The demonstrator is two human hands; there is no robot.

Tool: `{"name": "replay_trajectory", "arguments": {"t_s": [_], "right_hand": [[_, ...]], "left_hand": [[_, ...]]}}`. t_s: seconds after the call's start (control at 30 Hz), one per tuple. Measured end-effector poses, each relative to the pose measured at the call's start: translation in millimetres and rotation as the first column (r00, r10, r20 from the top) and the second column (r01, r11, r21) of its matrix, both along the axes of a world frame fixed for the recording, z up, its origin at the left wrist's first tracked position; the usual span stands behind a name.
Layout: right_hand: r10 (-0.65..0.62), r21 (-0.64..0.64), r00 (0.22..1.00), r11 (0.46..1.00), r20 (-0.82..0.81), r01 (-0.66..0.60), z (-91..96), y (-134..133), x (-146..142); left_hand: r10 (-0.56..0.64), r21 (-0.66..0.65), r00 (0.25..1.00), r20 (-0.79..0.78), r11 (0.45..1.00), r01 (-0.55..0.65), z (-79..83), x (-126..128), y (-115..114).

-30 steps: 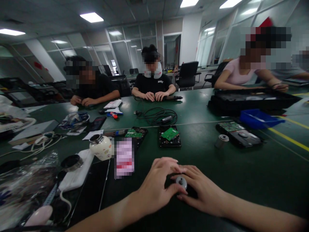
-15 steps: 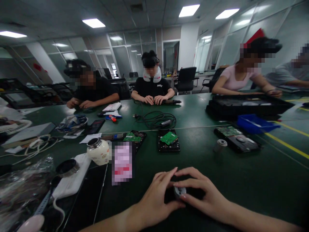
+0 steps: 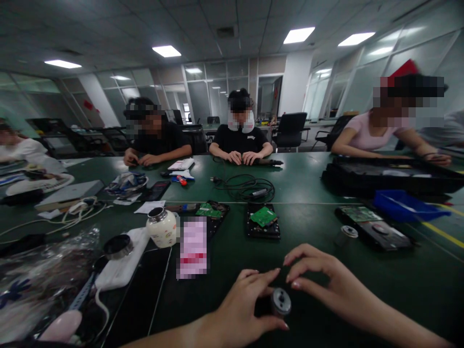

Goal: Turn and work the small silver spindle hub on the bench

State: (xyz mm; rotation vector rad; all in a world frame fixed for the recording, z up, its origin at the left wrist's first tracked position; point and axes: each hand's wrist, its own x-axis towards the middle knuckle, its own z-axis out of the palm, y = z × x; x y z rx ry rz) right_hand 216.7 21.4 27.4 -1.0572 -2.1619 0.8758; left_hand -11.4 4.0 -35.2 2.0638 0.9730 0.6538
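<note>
Far left: white basket [image 3: 54, 186] on the green table [image 3: 308, 217], contents too blurred to sort. In front of it, clear plastic bag [image 3: 50, 263], crumpled, something dark brown inside, not identifiable. Next, dark round cap [image 3: 118, 246] lying on a white block [image 3: 125, 266]. Then cream jar [image 3: 161, 231], upright, mouth uncovered; inside not visible from here.

Centre, near edge. Left hand [image 3: 241, 309]: thumb and fingers well parted in a C, curved around a small metal cylinder [image 3: 282, 302]. Cannot tell whether they press on it or merely surround it. Cylinder appears to stand on the table, slightly tilted in view, top face and its dark centre showing.

Right hand [image 3: 326, 275]: the change. Half a second ago its thumb lay over the cylinder's top; now the whole hand is off to the right, fingers half bent, tips apart, nothing held. Cylinder is left with only the left hand about it, its top uncovered.

Beyond the right hand, a second metal cylinder [image 3: 348, 234], upright, near an opened hard drive [image 3: 377, 228]. Behind, black tray [image 3: 362, 186], flat pale pieces inside; blue bin [image 3: 395, 205] just in front, contents not made out.
</note>
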Motion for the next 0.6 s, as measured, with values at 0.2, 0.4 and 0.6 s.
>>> {"name": "replay_trajectory", "arguments": {"t_s": [0.2,0.4,0.6], "right_hand": [[-0.117,0.133,0.970,0.987,0.213,0.090,-45.8,19.6,49.0],[-0.143,0.307,0.940,0.951,0.309,0.044,-66.0,19.9,60.0],[-0.138,0.337,0.978,0.938,0.158,0.078,-37.4,8.4,38.0]], "left_hand": [[0.008,-0.002,1.000,-0.030,1.000,-0.009,0.7,0.2,1.9],[-0.001,0.021,0.999,-0.037,1.000,0.002,3.3,0.0,1.9],[0.002,0.034,0.999,-0.036,0.999,-0.001,0.0,0.4,1.8]]}}
